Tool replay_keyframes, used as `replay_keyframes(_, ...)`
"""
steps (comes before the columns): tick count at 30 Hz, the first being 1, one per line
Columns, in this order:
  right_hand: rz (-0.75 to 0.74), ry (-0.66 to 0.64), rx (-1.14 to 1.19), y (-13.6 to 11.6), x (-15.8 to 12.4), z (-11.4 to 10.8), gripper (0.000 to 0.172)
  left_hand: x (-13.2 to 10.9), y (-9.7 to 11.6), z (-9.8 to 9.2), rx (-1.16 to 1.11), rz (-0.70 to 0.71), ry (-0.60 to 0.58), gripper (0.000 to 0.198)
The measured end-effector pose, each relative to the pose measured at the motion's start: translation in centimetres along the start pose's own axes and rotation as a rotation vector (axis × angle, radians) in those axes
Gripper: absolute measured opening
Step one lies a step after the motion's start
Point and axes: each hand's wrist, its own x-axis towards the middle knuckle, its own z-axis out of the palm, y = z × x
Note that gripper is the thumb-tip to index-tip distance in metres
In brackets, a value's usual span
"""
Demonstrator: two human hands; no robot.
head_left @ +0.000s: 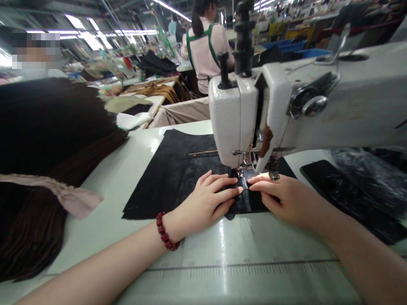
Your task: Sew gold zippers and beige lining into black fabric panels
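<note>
the left hand (pixel 214 197) is resting flat on a black panel (pixel 152 182), which is lying across the middle of the tabletop (pixel 197 252), with its upper side reaching close to the far edge. the grip of this hand is spreading loosely: the fingers are stretching forward, a little apart, and they are pressing the panel from above without closing around it. the right hand (pixel 284 199) is touching the same panel from the other side, below the head of a white sewing machine (pixel 343 114). its grip is also not closing on anything; the fingertips are pressing down beside the presser foot (pixel 241 173). a gold-coloured zipper (pixel 202 152) is running across the panel, beyond the left hand, and its right end is disappearing behind the machine. a red bracelet (pixel 164 233) is circling the left wrist. at the left edge of the tabletop, a thick stack of dark pieces (pixel 47 127) is standing, and a pale pink strip (pixel 78 199) is crossing it. toward the right edge, a clear plastic bag (pixel 372 178) is lying. beyond the far edge, a person (pixel 203 55) with green straps is facing away.
</note>
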Motion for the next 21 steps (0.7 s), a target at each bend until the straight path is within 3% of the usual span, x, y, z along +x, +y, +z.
replay_keyframes(21,-0.064,-0.085,-0.099,-0.17,0.36,-0.14,0.033,-0.21,-0.22,0.28,-0.048,0.028,0.023,0.033)
